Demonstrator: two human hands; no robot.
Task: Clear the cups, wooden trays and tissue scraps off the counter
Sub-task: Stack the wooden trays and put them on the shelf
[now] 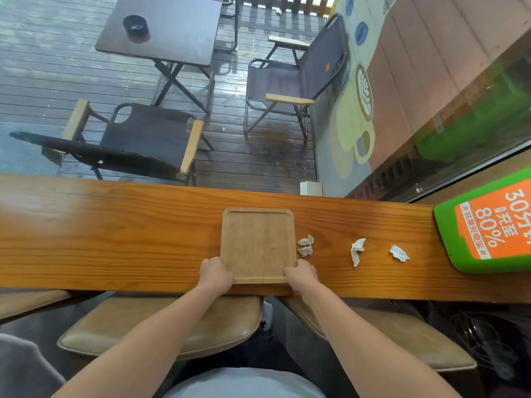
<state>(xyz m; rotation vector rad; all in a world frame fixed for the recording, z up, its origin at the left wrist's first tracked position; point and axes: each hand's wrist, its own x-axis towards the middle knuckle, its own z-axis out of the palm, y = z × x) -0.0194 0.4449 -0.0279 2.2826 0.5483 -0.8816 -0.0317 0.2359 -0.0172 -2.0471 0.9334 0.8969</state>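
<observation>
Counter (115, 234): long varnished plank, running left to right in front of me.

Wooden tray (258, 242): one, square with rounded corners and a raised rim, nothing lying in it. It sits flat near the middle of the counter, its near side at the counter's near edge.

My left hand (215, 272): fingers curled round the tray's near left corner, gripping it.

My right hand (301, 275): fingers curled round the tray's near right corner, gripping it.

Tissue scraps, all crumpled and white, on the counter right of the tray:
- small pair (306, 245), just beside the tray's right side;
- long twisted scrap (357, 251), further right;
- flat scrap (398, 253), nearest the counter's right end.

Green-framed sign (488, 225): at the counter's right end; its orange panel reads "30", "充至" and "80%", with smaller characters I cannot read.
</observation>
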